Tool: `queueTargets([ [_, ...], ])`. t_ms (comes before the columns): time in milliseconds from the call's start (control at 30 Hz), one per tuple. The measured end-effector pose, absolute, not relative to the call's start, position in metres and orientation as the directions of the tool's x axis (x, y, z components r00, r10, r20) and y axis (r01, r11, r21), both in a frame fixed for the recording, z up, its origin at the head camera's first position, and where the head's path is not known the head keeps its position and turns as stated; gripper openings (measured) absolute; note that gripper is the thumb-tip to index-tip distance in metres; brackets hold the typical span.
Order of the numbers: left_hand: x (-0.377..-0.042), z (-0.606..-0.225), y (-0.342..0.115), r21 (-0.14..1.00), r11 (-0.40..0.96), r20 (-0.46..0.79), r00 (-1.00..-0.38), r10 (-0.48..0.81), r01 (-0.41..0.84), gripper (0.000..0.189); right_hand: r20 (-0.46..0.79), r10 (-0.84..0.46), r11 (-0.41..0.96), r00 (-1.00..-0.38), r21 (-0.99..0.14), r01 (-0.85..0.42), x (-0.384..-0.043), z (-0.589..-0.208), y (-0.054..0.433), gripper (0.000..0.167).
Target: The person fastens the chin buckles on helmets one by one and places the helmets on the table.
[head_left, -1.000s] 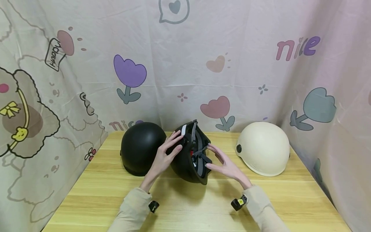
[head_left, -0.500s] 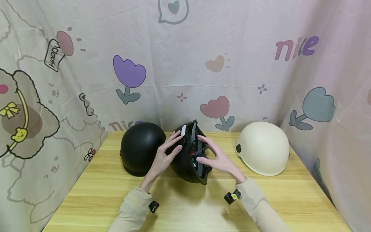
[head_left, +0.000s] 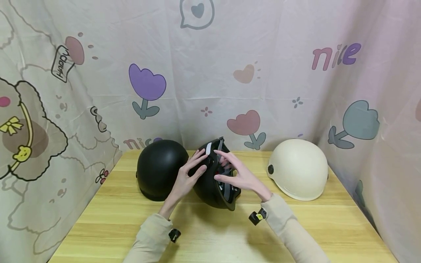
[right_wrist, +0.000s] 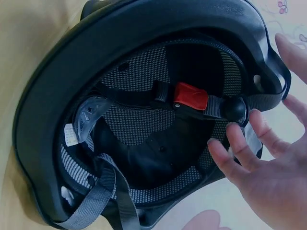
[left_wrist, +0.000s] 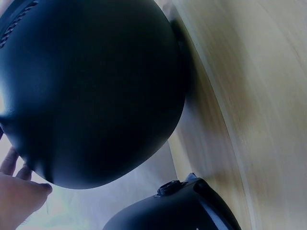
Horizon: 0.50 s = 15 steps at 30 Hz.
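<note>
A black helmet [head_left: 207,188] leans on its side at the middle of the table, its open underside facing right. Against its outer shell rests my left hand [head_left: 187,176], fingers spread along the upper side and thumb lower down. My right hand [head_left: 242,176] is at the helmet's opening, fingers parted, with the index fingertip and thumb reaching over the rim edge. In the right wrist view its other fingers point into the hollow, close to the chin strap [right_wrist: 98,203] and a red buckle [right_wrist: 192,97]. The helmet's dark dome [left_wrist: 96,91] fills much of the left wrist view.
Close on the left stands another black helmet [head_left: 161,171], dome up. A cream helmet [head_left: 299,170] with a black side knob sits at the right. All are on a light wooden table [head_left: 210,241], with a printed curtain [head_left: 204,84] behind and at both sides.
My right hand has moved left and a little up, from beside the helmet's straps to across its opening. The left hand and all the helmets have stayed put.
</note>
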<state>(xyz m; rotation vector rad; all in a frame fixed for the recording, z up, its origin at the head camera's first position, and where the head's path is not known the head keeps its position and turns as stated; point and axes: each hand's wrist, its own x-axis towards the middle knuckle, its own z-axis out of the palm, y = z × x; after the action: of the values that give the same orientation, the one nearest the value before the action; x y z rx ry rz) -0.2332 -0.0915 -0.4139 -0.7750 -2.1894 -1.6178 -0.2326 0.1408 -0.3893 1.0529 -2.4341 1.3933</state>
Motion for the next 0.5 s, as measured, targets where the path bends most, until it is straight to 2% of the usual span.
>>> queueTargets([
  [200, -0.2330, -0.4133, -0.0904, 0.783, 0.174, 0.561, -0.798, 0.221, 0.598, 0.038, 0.447, -0.523, 0.308, -0.726, -0.695, -0.650, -0.2368, -0.3840, 0.1348, 0.074],
  [500, -0.2341, -0.4129, -0.0910, 0.802, 0.174, 0.536, -0.817, 0.214, 0.571, 0.036, 0.382, -0.497, 0.350, -0.779, -0.733, -0.583, -0.2357, -0.3819, 0.1309, 0.074],
])
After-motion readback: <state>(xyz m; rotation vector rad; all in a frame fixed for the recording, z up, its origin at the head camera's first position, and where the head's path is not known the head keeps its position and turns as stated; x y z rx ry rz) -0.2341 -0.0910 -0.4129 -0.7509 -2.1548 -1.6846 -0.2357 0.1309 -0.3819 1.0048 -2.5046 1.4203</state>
